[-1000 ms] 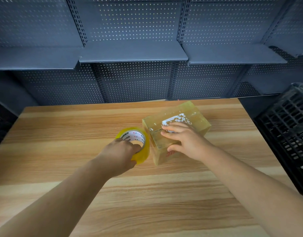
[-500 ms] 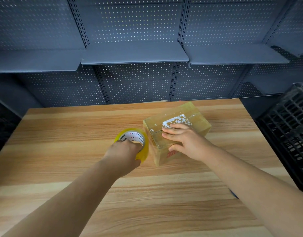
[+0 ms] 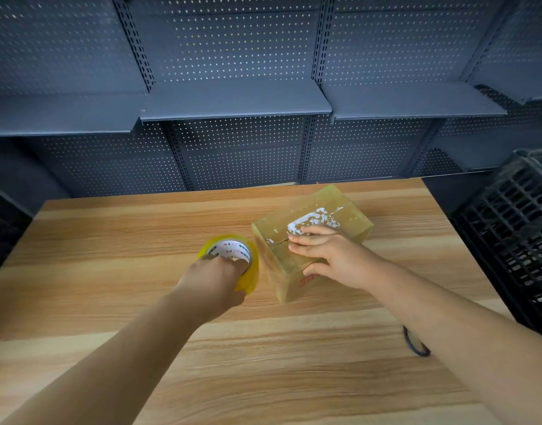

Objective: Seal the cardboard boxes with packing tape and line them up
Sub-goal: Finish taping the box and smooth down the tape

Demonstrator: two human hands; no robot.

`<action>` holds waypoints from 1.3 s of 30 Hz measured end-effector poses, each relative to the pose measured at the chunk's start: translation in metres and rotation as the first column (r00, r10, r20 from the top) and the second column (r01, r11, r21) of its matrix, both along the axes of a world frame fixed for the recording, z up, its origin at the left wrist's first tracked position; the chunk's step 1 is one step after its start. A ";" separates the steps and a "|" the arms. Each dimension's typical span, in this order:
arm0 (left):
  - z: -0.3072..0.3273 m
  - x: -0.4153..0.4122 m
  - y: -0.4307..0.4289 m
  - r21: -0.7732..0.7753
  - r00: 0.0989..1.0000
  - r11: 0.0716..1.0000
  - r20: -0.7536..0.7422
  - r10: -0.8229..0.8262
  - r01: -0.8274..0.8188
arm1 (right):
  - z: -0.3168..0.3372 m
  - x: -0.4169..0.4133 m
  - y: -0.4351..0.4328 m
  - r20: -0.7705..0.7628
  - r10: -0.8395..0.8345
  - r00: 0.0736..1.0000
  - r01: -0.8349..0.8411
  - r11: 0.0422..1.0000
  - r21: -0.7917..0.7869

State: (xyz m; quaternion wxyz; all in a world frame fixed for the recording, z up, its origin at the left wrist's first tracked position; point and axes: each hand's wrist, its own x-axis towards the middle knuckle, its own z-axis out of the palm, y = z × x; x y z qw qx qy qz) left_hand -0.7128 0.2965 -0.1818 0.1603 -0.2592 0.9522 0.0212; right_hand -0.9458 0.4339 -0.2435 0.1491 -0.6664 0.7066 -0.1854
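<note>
A small cardboard box [image 3: 343, 210], glossy with clear tape and a torn white label on top, sits on the wooden table [image 3: 110, 240] right of centre. My right hand [image 3: 328, 253] lies flat on the box's top, fingers straight, thumb down the near side. Just left of the box, my left hand [image 3: 214, 280] grips a yellow roll of packing tape [image 3: 233, 256] standing on edge, fingers hooked into its white core. The roll nearly touches the box's left face.
A black plastic crate [image 3: 515, 234] stands off the table's right edge. Grey pegboard shelving [image 3: 233, 102] runs behind the table. A thin dark loop [image 3: 413, 345] lies on the table by my right forearm.
The roll in my left hand has shifted slightly toward the box. My right hand stays pressed on the box top. The view has tilted a little.
</note>
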 end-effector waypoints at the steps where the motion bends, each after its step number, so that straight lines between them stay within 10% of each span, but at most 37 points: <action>1: -0.002 -0.001 0.003 0.008 1.000 1.000 -0.015 -0.017 0.017 | 0.002 -0.003 0.003 0.010 0.018 1.000 -0.018 1.000 0.010; 24: -0.015 0.011 0.009 0.179 0.971 0.954 -0.035 -0.238 0.240 | 0.014 -0.016 0.017 0.017 0.083 0.996 -0.084 0.992 0.096; 39: -0.026 0.001 0.035 -0.198 0.954 0.950 -0.128 -0.270 0.242 | 0.031 -0.008 0.048 -0.205 -0.030 0.978 0.060 0.988 0.140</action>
